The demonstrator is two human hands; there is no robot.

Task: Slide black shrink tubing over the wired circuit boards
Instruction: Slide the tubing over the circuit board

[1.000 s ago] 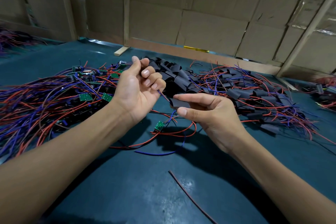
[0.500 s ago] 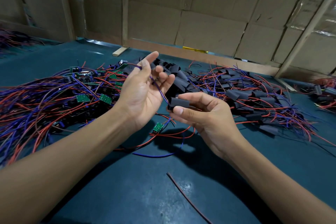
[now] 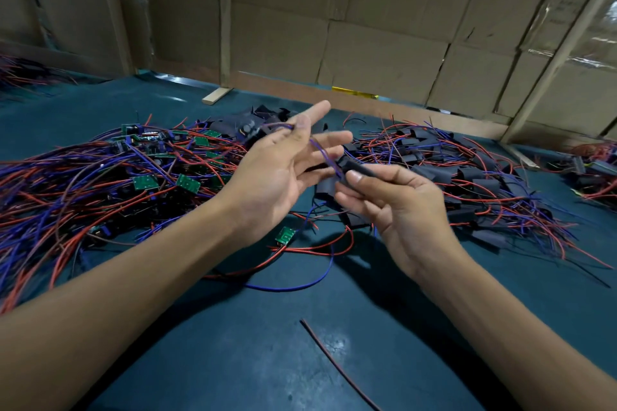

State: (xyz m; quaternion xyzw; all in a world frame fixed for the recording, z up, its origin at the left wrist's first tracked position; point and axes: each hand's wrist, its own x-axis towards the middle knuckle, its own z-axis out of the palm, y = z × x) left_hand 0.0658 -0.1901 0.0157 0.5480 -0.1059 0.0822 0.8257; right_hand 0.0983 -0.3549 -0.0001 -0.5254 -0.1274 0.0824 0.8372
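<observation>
While threading: wire end now through the tube.
Left hand (image 3: 267, 173): fingers spread wider than a second ago, blue wire (image 3: 320, 152) draped over them.
Right hand (image 3: 397, 207): pinching black tube (image 3: 362, 170), frame middle.
Board (image 3: 284, 235): lying bare on surface (image 3: 250, 360), below hands.
Meaning: tube ready to slide down.

The tubing (image 3: 359, 170) pinched in the right hand (image 3: 400, 210) looks like matt black plastic, smooth; the loose sleeves (image 3: 467, 177) right of it share that dull finish. The wires (image 3: 66, 183) left of it have smooth plastic insulation, red and blue, with a faint sheen. The table (image 3: 267, 360) under it is dark teal, smooth, slightly glossy where light catches. Behind it stands matt brown cardboard (image 3: 384, 53) with bare wooden battens (image 3: 225, 10)
</observation>
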